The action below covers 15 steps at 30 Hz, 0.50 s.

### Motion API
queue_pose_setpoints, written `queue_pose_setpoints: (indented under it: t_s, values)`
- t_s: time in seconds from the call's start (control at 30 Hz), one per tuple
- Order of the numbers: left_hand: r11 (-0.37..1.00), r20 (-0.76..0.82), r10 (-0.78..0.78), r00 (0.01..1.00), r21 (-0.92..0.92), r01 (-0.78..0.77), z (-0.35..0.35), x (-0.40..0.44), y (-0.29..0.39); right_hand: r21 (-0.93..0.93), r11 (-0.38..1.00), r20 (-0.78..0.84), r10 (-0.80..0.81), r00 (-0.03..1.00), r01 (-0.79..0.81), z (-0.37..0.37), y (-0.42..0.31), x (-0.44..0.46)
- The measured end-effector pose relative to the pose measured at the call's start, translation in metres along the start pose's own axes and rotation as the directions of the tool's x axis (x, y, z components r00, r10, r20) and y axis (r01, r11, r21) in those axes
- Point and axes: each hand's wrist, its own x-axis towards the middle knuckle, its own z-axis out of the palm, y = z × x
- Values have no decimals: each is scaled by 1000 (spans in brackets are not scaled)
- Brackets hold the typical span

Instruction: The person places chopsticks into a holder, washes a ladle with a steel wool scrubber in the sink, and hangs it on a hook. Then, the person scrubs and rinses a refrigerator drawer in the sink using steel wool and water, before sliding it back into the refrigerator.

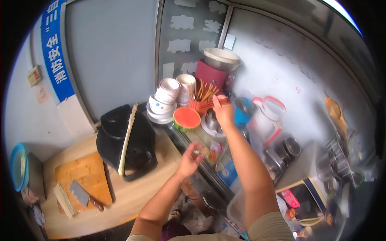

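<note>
My right hand (223, 112) is raised at the orange chopstick basket (194, 105), which holds several wooden chopsticks (209, 93). Its fingers are pinched together at the basket's right side, and what they grip I cannot make out. Lower and to the left, my left hand (189, 161) has its fingers curled round something small at the fingertips, too blurred to name. Just beyond it lies a small colourful packet (214, 152). A cut half watermelon (186, 119) sits between the basket and my left hand, with its red flesh up. A metal cup (212, 119) stands beside my right wrist.
Stacked bowls (161, 105) stand behind the watermelon. On the wooden table (161, 176) are a black appliance (114, 138) with a pale stalk (128, 138) across it, and a cutting board (86, 172) with a cleaver (80, 193). A white-and-red jug (268, 118) is at right.
</note>
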Motion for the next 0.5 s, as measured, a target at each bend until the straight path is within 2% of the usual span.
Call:
queue_pose_setpoints:
  t_s: [0.07, 0.1, 0.2, 0.23, 0.37, 0.47, 0.5]
  values:
    - [1000, 21, -31, 999, 6, 31, -18, 27, -1, -87, 996, -3, 22, 1000, -22, 21, 20, 30]
    - [999, 25, -40, 999, 6, 40, -27, 39, -3, -208, 978, -3, -9, 1000, 8, 28, 24, 41]
    - [999, 20, -52, 998, -12, 52, -47, 61, -11, -350, 930, -17, -128, 992, 114, 52, 53, 67]
    - [998, 16, -61, 998, -15, 61, -53, 65, -16, -420, 904, -3, -93, 996, 83, 58, 58, 74]
    - [993, 24, -104, 994, -44, 105, -73, 78, -35, -495, 857, 67, 200, 978, -142, 85, 125, 96]
    - [987, 34, -147, 989, -64, 149, -79, 84, -42, -524, 817, 88, 336, 938, -243, 95, 130, 99]
    - [986, 33, -148, 988, -67, 150, -82, 86, -44, -588, 769, 97, 372, 923, -249, 98, 139, 100]
